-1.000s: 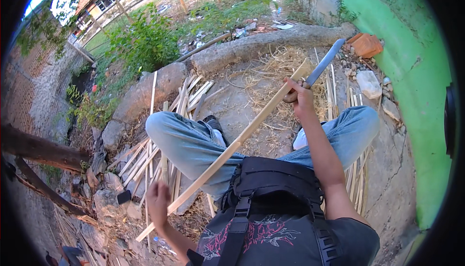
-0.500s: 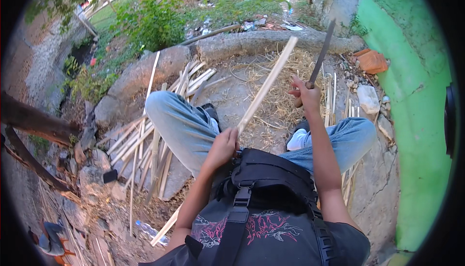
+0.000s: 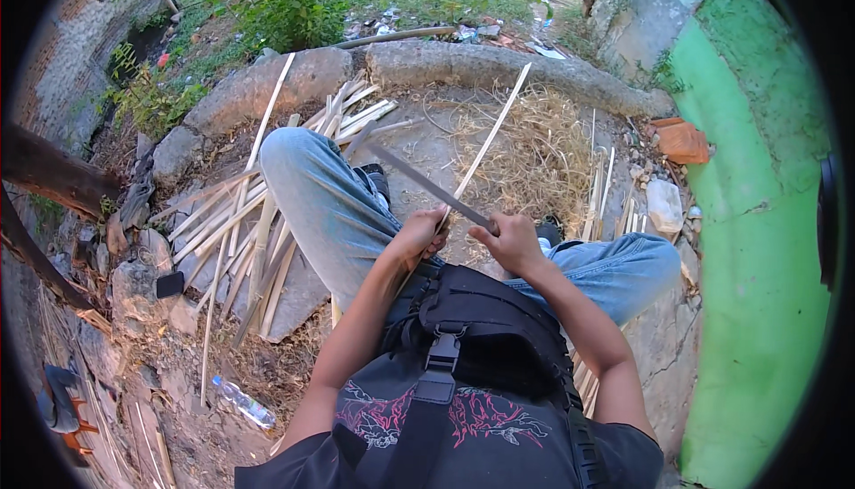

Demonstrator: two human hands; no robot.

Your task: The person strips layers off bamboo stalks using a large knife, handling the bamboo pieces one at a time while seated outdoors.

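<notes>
My left hand (image 3: 417, 238) is closed around the lower end of a long, pale bamboo strip (image 3: 495, 137), which points up and away to the right. In my right hand (image 3: 515, 245) is the handle of a long knife (image 3: 419, 179). Its dark blade slants to the far left and crosses the strip just beyond my left fingers. Whether the edge touches the strip I cannot tell. Both hands are close together in front of the black bag (image 3: 485, 306) on my chest, between my bent knees.
Many pale strips (image 3: 223, 222) lie piled left of my left knee, and more strips (image 3: 598, 191) lie by my right leg. Curly shavings (image 3: 543, 146) cover the ground ahead. A stone kerb (image 3: 499, 66) runs beyond them; a green wall (image 3: 739, 266) stands at right. A plastic bottle (image 3: 242, 402) lies lower left.
My right hand has come down and inward, swinging the knife from upright at the right to slanting left across the strip. The strip has turned and now shows its narrow side.
</notes>
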